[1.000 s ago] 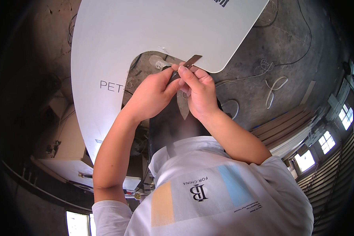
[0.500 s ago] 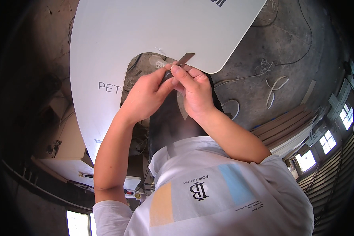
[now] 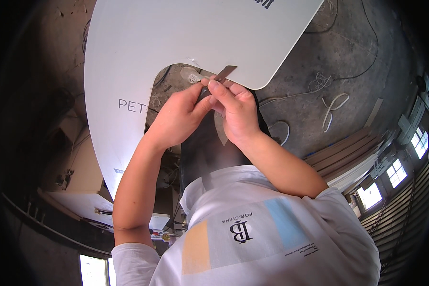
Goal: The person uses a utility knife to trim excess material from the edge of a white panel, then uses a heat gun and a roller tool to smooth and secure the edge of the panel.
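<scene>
Blade (image 3: 226, 72) pokes out between your left hand (image 3: 180, 112) and right hand (image 3: 238, 110), which are close together, pinching it. Its tip shows over the white board (image 3: 200, 33), near the edge, left of a round corner.

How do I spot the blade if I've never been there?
Find the big white panel at the top of the picture. By its inward-curving lower edge, the left hand and right hand meet, and the blade pokes out toward the upper right. It's the flat, brownish strip with a slanted tip, much darker than the pale panel.
</scene>
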`<state>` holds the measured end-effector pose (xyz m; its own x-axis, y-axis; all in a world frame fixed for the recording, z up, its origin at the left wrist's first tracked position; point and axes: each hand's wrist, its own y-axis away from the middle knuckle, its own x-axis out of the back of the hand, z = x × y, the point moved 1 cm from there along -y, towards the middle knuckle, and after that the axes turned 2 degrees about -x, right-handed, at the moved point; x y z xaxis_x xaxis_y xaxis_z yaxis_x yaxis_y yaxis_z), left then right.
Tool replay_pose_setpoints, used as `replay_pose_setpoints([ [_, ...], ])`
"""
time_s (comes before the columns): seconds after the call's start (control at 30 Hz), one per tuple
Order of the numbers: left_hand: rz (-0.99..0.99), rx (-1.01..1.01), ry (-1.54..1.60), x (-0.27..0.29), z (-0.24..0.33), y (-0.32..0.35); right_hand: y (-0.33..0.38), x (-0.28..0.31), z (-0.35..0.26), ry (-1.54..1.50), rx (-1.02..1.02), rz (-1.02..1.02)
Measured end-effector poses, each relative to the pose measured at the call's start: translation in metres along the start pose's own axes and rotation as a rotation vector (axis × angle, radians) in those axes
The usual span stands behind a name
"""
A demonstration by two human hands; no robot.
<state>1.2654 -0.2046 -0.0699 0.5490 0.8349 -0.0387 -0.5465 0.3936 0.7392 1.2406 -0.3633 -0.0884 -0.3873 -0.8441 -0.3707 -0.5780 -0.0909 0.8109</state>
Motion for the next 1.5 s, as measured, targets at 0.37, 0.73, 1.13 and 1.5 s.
replay_pose_setpoints([
  [0.37, -0.044, -0.031, 0.022, 0.002, -0.006, -0.003, 0.001, 0.003, 0.000, 0.018, -0.002, -0.001],
  [0.73, -0.069, 0.009, 0.039, 0.002, -0.005, -0.004, 0.001, 0.008, 0.002, 0.024, -0.002, 0.001],
  [1.13, -0.118, 0.031, 0.052, -0.008, 0.001, -0.006, 0.006, 0.025, -0.001, 0.053, -0.048, -0.014],
  [1.5, -0.108, 0.024, 0.014, -0.027, -0.001, -0.007, 0.012, 0.042, -0.006, 0.100, -0.055, 0.040],
])
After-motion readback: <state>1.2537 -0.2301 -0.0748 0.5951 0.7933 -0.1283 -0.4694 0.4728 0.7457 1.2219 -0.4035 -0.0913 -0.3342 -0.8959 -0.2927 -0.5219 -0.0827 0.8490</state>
